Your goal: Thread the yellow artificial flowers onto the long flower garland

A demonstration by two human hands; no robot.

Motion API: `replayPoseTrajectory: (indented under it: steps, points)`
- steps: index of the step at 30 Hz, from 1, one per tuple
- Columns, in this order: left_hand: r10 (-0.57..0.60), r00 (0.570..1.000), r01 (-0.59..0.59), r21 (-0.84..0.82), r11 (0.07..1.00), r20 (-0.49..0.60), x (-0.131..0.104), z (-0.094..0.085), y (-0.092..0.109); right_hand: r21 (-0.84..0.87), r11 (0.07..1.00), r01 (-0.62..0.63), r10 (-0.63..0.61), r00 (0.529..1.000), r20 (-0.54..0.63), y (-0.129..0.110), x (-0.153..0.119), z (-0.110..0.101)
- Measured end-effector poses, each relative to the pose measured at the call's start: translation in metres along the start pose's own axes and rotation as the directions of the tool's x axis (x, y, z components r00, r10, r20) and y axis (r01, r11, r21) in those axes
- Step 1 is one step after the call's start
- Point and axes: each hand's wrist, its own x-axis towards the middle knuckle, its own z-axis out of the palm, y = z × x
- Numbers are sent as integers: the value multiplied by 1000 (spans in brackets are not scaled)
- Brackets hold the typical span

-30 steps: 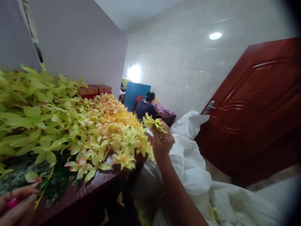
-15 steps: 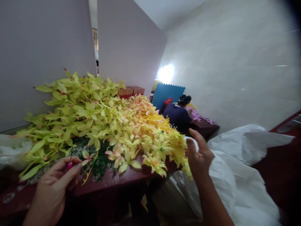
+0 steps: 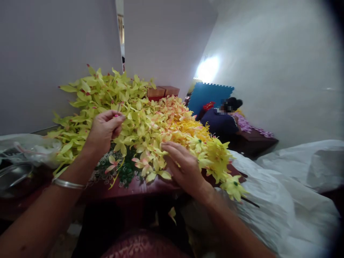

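flowers (image 3: 150, 125) crowding table edge (image 3: 150, 186), hands (image 3: 185, 168) atop

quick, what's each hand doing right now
Left hand: closed, pinching a small pink piece over the yellow flowers.
Right hand: open, fingers spread on the flowers, holding nothing.

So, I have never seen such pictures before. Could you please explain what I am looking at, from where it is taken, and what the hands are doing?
There is no machine here. A camera worn on a person's head looks forward and down, so you see that person's own two bare hands. The left hand pinches something small and pink; what it is I cannot tell. The right hand lies with fingers spread on a big heap of yellow-green artificial flowers. The heap lies on a dark red table. Small green pieces lie beneath the flowers. A white bag is at right. Farther back, another person sits.
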Motion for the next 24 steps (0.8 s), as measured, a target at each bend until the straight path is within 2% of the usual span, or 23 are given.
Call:
replayPoseTrajectory:
  steps: [3, 5, 8, 11, 13, 16, 19, 20, 22, 24]
  points:
    - [-23, 995, 25, -16, 1000, 96, 15, 10, -20, 26, 998, 49, -53, 980, 191, -9, 1, 7]
    - [-33, 986, 38, -29, 999, 161, 21, 12, -29, 30, 998, 53, -59, 960, 272, -14, -1, 9]
    - [-27, 972, 41, -59, 997, 233, 27, 8, -34, 18, 998, 53, -56, 948, 313, -24, -6, 15]
    - [-11, 968, 35, -93, 995, 249, 31, 1, -35, 20, 982, 185, -181, 921, 346, -40, -6, 37]
    - [-2, 970, 30, -112, 993, 244, 32, -3, -31, 88, 941, 325, -332, 851, 408, -52, -2, 60]
    - [42, 969, -7, -142, 990, 243, 32, -6, -18, 224, 823, 522, -563, 695, 447, -65, 11, 98]
    - [106, 964, -66, -167, 984, 245, 30, -7, 2, 275, 712, 646, -691, 579, 432, -67, 25, 134]
    - [118, 961, -75, -174, 982, 251, 29, -7, 8, 274, 688, 672, -714, 558, 423, -66, 29, 144]
    - [130, 955, -78, -198, 977, 267, 26, -6, 19, 251, 666, 703, -731, 547, 409, -63, 37, 160]
    - [125, 953, -62, -228, 972, 276, 22, -5, 25, 196, 657, 728, -722, 532, 442, -59, 45, 168]
